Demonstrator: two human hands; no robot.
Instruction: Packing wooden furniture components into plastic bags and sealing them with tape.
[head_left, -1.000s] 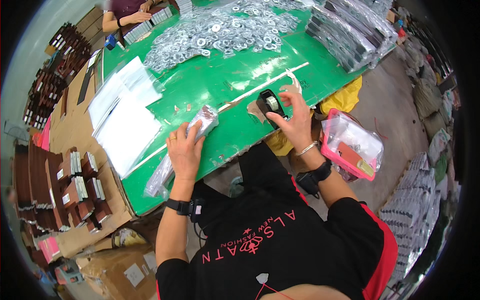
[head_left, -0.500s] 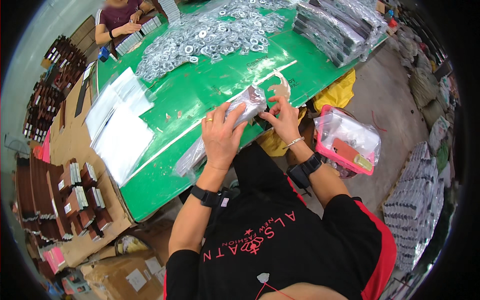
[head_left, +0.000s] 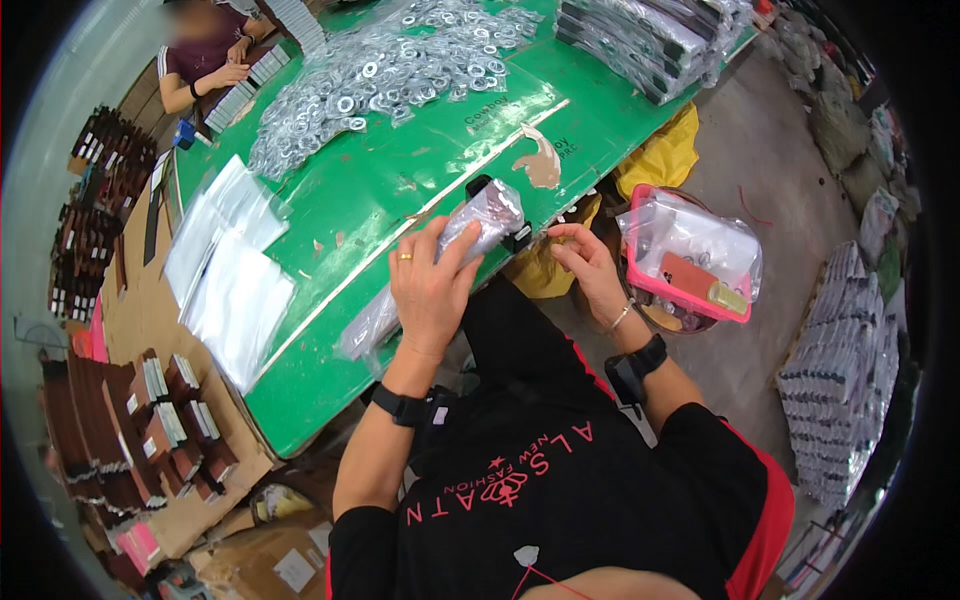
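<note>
A long bundle in clear plastic wrap point(head_left: 490, 212) lies slantwise along the near edge of the green table point(head_left: 330, 375). Over its middle my left hand point(head_left: 432, 285) is wrapped, thumb and fingers pressing it down. Beneath the bundle's far right end, a black object point(head_left: 519, 238) pokes out on both sides; most of it is hidden. My right hand point(head_left: 592, 270) hovers just off the table edge, apart from the bundle. Its thumb and forefinger are pinched together, and whatever they hold, if anything, is too small to make out.
Loose rings in clear bags point(head_left: 370, 85) form a heap at the back. Wrapped bundles point(head_left: 650, 45) are stacked far right, clear plastic sheets point(head_left: 235, 300) lie left. A pink basket point(head_left: 634, 265) stands right of the table. Another person point(head_left: 205, 60) sits across at far left.
My right hand has drawn back from the bundle's end, to the right and down. The left hand stays on the bundle. The view has shifted slightly, and the black object now shows beside the bundle.
</note>
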